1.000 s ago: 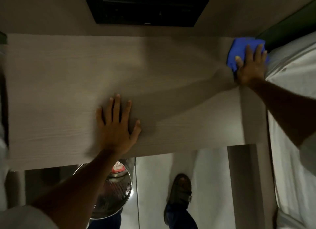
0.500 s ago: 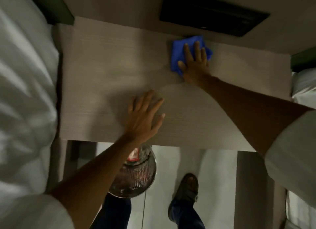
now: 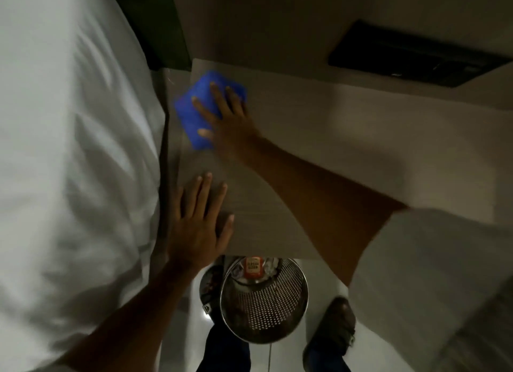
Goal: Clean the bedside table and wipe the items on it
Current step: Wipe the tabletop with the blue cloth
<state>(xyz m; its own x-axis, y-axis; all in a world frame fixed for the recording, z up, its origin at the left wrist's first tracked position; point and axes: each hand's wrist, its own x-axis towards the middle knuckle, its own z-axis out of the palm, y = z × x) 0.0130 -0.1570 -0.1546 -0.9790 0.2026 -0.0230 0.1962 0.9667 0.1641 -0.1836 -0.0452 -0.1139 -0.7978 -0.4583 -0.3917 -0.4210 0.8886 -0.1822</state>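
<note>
The pale wood bedside table (image 3: 319,138) fills the middle of the head view, and nothing stands on it. A folded blue cloth (image 3: 191,113) lies at the table's far left corner. My right hand (image 3: 227,119) presses flat on the cloth with fingers spread, its arm crossing the table from the right. My left hand (image 3: 198,221) rests flat on the table's near left corner, fingers apart, holding nothing.
White bedding (image 3: 69,163) lies against the table's left side. A perforated metal waste bin (image 3: 263,302) with rubbish in it stands on the floor under the table's front edge, beside my shoes (image 3: 333,327). A dark panel (image 3: 410,55) is set in the wall behind.
My right hand has swept the blue cloth from the table's right end across to its far left corner. My left hand stays flat near the front edge. The view has shifted left.
</note>
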